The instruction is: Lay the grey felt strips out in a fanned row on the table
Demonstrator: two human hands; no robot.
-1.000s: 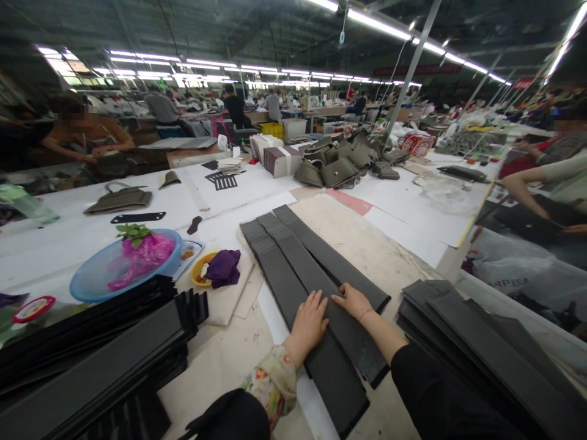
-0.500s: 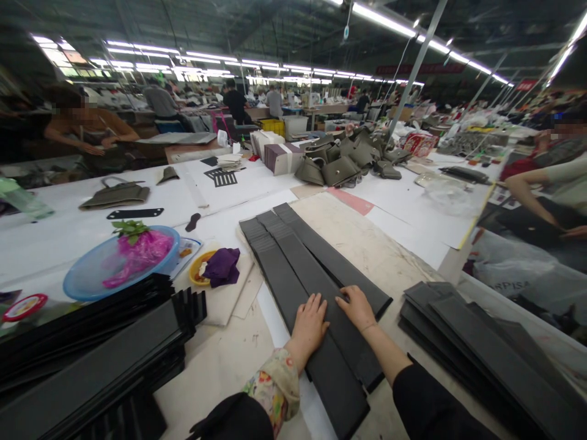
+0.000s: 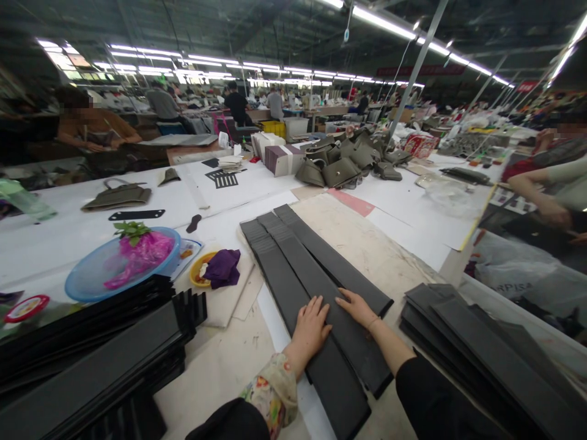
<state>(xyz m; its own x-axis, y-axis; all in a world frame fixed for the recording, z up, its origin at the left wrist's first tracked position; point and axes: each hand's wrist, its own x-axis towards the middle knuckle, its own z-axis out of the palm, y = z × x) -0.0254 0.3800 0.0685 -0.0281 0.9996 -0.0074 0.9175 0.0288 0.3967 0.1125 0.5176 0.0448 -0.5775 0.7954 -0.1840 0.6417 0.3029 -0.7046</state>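
Long dark grey leather-like strips [image 3: 298, 263] lie side by side on the work surface in front of me, their far ends stacked in overlapping steps. My left hand [image 3: 310, 330] rests palm down on them, fingers stretched forward. Close by on the right, my right hand [image 3: 360, 308] lies on the same strips with its fingers extended and the thumb side towards the left hand. Neither hand is wrapped around anything. One pile of similar strips [image 3: 119, 348] sits at the lower left, another pile [image 3: 486, 348] at the lower right.
A blue bowl [image 3: 82, 278] holds a pink plastic bag with green leaves. Near it is a yellow bowl [image 3: 198, 278] with a purple cloth. Olive bags [image 3: 343, 168] are heaped farther back beside bundled panels [image 3: 282, 160]. Co-workers sit at the left and right.
My right hand's fingers have straightened and lie flatter. The near end of the strip under it has shifted slightly right. My left hand stays almost in place.
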